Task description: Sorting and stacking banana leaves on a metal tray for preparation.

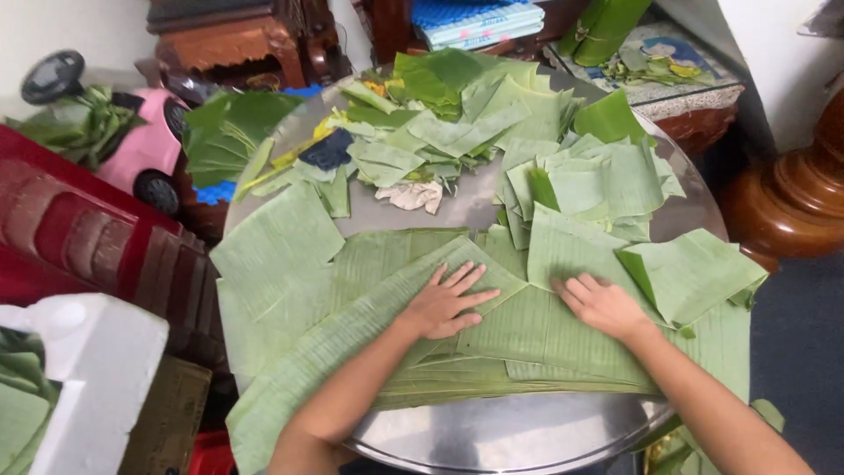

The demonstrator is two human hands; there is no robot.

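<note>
A stack of large flat banana leaf pieces [492, 339] lies across the near half of a round metal tray table [519, 431]. My left hand [444, 302] rests palm down on the top leaf, fingers spread. My right hand [602, 306] presses flat on the same stack a little to the right, fingertips at the edge of an overlapping leaf piece [571, 251]. Neither hand grips anything. A folded leaf piece [690, 273] sits just right of my right hand.
Piles of cut leaves [457, 119] and a crumpled whitish cloth [411, 195] cover the far half of the tray. A pink toy car [145, 145], red furniture [79, 242] and a white foam box [92, 369] stand left. Carved wooden furniture [796, 193] stands right.
</note>
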